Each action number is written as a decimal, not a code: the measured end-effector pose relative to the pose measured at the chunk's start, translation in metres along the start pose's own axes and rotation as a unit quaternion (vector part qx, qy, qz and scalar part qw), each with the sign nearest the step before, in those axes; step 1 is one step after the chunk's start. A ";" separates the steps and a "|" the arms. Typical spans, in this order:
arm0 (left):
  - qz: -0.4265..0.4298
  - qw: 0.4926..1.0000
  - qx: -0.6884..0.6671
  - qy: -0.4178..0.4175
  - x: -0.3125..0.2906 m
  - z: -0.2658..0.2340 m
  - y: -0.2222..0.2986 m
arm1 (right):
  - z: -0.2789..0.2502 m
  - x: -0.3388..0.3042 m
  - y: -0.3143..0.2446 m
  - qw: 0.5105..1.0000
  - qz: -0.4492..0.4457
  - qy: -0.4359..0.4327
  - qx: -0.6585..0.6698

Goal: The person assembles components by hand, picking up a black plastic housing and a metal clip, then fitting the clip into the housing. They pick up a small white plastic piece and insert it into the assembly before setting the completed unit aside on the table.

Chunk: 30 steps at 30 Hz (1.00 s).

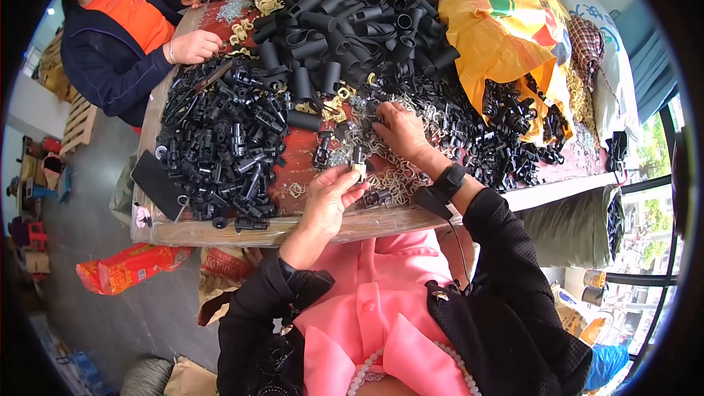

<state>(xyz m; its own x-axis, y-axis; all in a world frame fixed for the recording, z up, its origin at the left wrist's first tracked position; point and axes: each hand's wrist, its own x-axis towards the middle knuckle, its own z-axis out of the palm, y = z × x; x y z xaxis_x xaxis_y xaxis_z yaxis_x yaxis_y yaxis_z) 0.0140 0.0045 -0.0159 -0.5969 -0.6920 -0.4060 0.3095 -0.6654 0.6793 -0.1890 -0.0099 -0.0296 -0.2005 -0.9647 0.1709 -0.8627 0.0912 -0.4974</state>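
My left hand (pixel 331 196) is closed near the table's front edge, its thumb and fingertips pinching a small part (pixel 358 164) with a black upper end and a cream-coloured lower piece. Farther forward, my right hand (pixel 403 130) reaches into the small parts with its fingers curled down; whatever is between the fingertips is hidden. Silvery metal rings (pixel 396 185) lie scattered under and around both hands. Cream-yellow ring-like pieces (pixel 334 108) sit just left of my right fingertips. A black fitting (pixel 378 196) rests below the held part.
Black fittings (pixel 227 143) are heaped on the left of the red tabletop (pixel 302 148); black tubes (pixel 345 22) are piled at the back. On the right, a yellow sack (pixel 506 22) spills black parts. Across the left corner, another person's hand (pixel 194 47) works over the table.
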 end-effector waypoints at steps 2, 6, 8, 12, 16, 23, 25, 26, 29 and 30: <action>-0.001 1.000 -0.002 -0.002 -0.001 0.002 0.001 | 0.005 -0.002 0.001 0.997 -0.045 0.037 -0.040; -0.002 1.000 -0.009 -0.007 -0.004 0.003 0.004 | 0.005 -0.007 0.004 0.990 -0.094 0.057 -0.090; 0.003 1.000 -0.014 -0.009 -0.007 0.001 0.004 | -0.001 -0.013 0.001 0.997 -0.075 0.031 -0.018; 0.015 1.000 -0.012 -0.017 -0.008 0.001 0.003 | -0.011 -0.025 -0.002 0.969 -0.007 -0.035 0.244; 0.024 0.999 -0.028 -0.026 -0.007 0.005 0.004 | -0.023 -0.040 -0.014 0.858 0.049 -0.078 0.506; 0.024 0.998 -0.028 -0.058 -0.010 0.018 0.009 | -0.039 -0.059 -0.048 0.793 0.037 -0.109 0.598; 0.025 0.997 -0.031 -0.062 -0.012 0.019 0.007 | -0.037 -0.064 -0.054 0.808 0.013 -0.087 0.583; 0.021 0.997 -0.032 -0.061 -0.012 0.019 0.006 | -0.037 -0.064 -0.056 0.815 0.001 -0.074 0.575; 0.013 0.998 -0.033 -0.061 -0.013 0.019 0.004 | -0.035 -0.065 -0.055 0.901 -0.122 0.019 0.416; 0.006 0.997 -0.036 -0.061 -0.015 0.020 0.004 | -0.034 -0.066 -0.055 0.926 -0.181 0.065 0.326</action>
<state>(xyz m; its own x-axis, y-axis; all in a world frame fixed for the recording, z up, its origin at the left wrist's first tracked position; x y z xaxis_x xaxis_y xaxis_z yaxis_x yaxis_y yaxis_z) 0.0094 0.0176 0.0047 -0.6766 -0.6644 -0.3175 0.3677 -0.6784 0.6361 -0.1443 0.0571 0.0156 -0.0449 -0.8609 0.5067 -0.4291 -0.4414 -0.7880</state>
